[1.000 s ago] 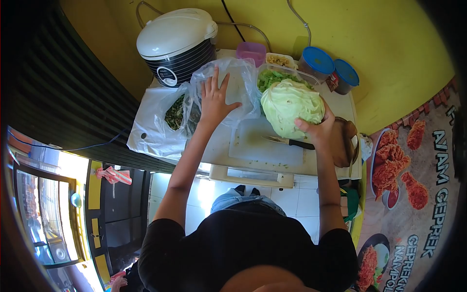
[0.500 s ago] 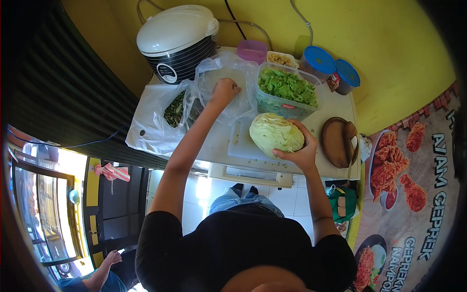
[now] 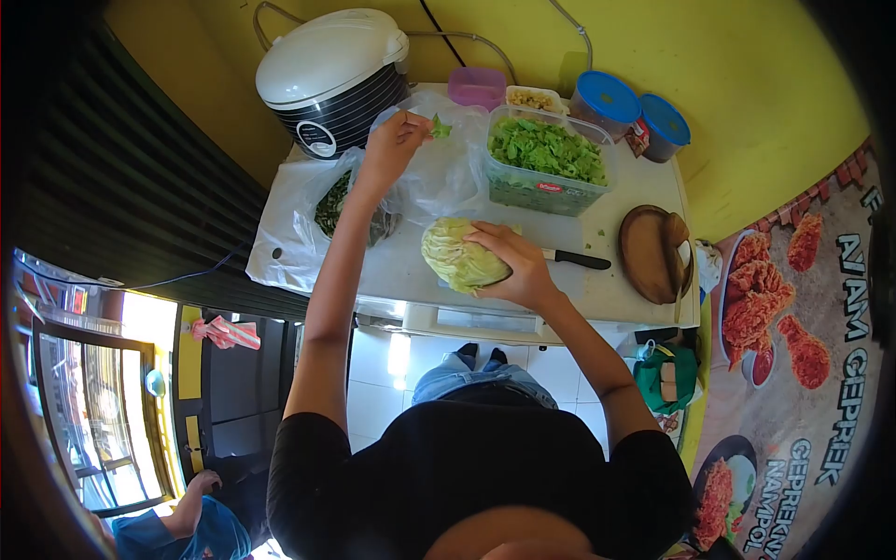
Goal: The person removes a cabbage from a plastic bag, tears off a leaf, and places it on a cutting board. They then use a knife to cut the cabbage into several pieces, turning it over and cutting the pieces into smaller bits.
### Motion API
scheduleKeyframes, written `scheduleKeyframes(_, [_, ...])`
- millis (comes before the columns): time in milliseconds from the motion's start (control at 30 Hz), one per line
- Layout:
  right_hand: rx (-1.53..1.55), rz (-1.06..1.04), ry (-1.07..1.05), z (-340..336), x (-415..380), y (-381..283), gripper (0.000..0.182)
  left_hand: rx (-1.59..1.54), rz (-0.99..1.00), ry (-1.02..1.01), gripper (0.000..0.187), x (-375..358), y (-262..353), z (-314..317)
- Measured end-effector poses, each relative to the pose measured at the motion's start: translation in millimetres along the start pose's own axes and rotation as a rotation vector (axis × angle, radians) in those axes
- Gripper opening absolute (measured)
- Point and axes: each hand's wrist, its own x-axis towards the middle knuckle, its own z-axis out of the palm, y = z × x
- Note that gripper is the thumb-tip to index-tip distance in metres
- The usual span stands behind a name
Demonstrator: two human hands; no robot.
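Note:
My left hand is raised over the clear plastic bag, its fingertips pinching a small piece of green leaf. With my right hand I grip a pale green cabbage from its right side, above the front of the table. A knife with a black handle lies just right of that hand, its blade partly hidden behind the hand. Behind the cabbage stands a clear tub filled with chopped green leaves.
A rice cooker stands at the back left, near a bag of dark greens. Blue-lidded containers and a pink box line the wall. A wooden mortar sits at right. Another person is at lower left.
My left hand has risen up and left out of the bag and now shows a leaf piece. The cabbage has moved left in my right hand, and the knife has come into view.

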Motion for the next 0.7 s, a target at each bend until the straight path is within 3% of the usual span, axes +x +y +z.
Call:
scheduleKeyframes(67, [-0.019,-0.027,-0.016,10.4,6.2,2.2,0.076,-0.414,-0.14,-0.077,0.019,-3.9,5.7,-6.6])
scheduleKeyframes(167, [-0.085,-0.112,-0.039,27.2,16.5,7.6,0.077,-0.494,-0.21,-0.112,0.022,-13.5,19.4,-15.8])
scheduleKeyframes(433, [-0.292,-0.298,-0.093,76.4,28.1,30.0,0.065,-0.5,-0.098,-0.048,0.03,-37.7,38.5,-16.3])
scheduleKeyframes(633, [-0.426,-0.188,-0.285,67.5,23.5,6.7,0.06,-0.46,-0.121,-0.082,0.037,-61.6,37.2,-1.9])
scheduleKeyframes(700, [-0.224,-0.093,-0.273,62.8,25.4,-2.0,0.059,-0.447,-0.14,-0.093,0.039,-67.4,35.6,2.1])
